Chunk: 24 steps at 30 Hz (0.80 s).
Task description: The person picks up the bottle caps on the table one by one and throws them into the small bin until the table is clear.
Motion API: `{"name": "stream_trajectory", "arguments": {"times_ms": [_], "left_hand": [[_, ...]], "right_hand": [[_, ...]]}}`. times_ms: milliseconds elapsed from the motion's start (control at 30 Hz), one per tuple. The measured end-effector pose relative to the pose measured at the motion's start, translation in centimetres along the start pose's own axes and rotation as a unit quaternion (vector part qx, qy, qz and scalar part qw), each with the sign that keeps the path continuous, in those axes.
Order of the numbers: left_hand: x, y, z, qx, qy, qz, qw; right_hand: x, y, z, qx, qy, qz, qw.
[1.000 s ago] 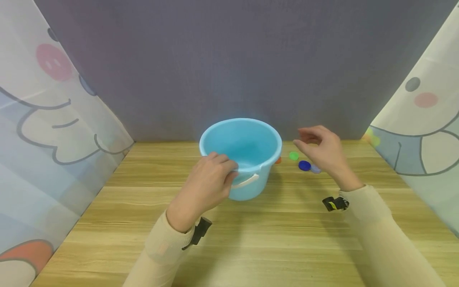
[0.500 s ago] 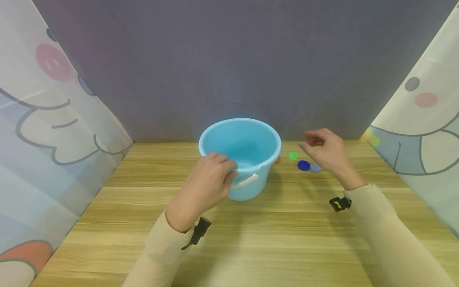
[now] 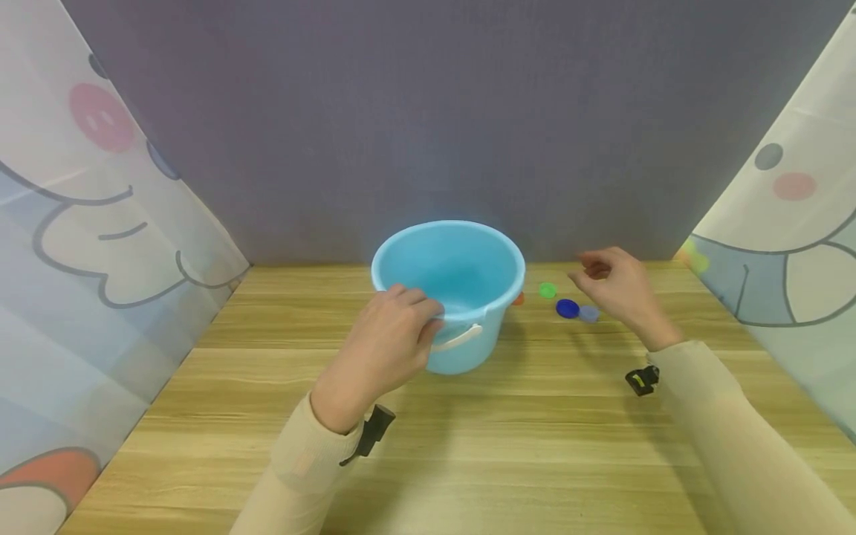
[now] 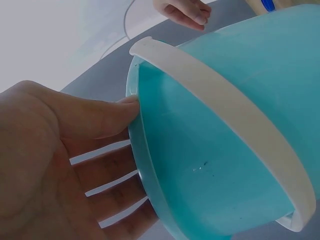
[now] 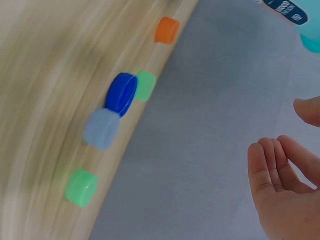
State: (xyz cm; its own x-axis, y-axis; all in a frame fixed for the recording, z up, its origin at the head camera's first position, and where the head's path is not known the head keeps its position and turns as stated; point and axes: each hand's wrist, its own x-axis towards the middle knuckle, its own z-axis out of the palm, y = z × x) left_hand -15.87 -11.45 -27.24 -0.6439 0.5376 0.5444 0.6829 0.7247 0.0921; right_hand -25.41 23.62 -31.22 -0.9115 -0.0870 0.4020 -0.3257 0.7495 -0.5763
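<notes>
A light blue bucket (image 3: 491,331) stands upright at the back middle of the table, its white handle (image 3: 458,339) hanging down the near side. My left hand (image 3: 384,338) grips the near left rim, thumb on the outer side in the left wrist view and fingers over the edge. Raised to the right of the bucket, my right hand (image 3: 617,291) holds nothing, its fingers loosely bent and the thumb apart. Nearest to it lie bottle caps: a dark blue cap (image 3: 568,308), a pale blue cap (image 3: 589,313) and a green cap (image 3: 548,290).
An orange cap (image 3: 519,299) lies right beside the bucket, partly hidden by it. The right wrist view shows another green cap (image 5: 81,187) beyond the pale blue one. A grey wall (image 3: 441,111) rises behind the wooden table (image 3: 521,453), with cartoon-printed curtains (image 3: 73,245) on both sides.
My right hand has drifted to the right and slightly down, away from the bucket. The left hand and bucket have stayed in place.
</notes>
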Motion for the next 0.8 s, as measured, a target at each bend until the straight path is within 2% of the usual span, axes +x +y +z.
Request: {"name": "stream_trajectory", "arguments": {"times_ms": [367,800], "left_hand": [[0.0,0.0,0.0,0.009,0.001,-0.003,1.0000],[-0.1,-0.2,0.1,0.005,0.000,-0.001,1.0000]], "right_hand": [[0.2,1.6,-0.1,-0.029,-0.016,0.006,0.999],[0.5,3.6,-0.6,-0.063,-0.071,0.025,0.995]]}}
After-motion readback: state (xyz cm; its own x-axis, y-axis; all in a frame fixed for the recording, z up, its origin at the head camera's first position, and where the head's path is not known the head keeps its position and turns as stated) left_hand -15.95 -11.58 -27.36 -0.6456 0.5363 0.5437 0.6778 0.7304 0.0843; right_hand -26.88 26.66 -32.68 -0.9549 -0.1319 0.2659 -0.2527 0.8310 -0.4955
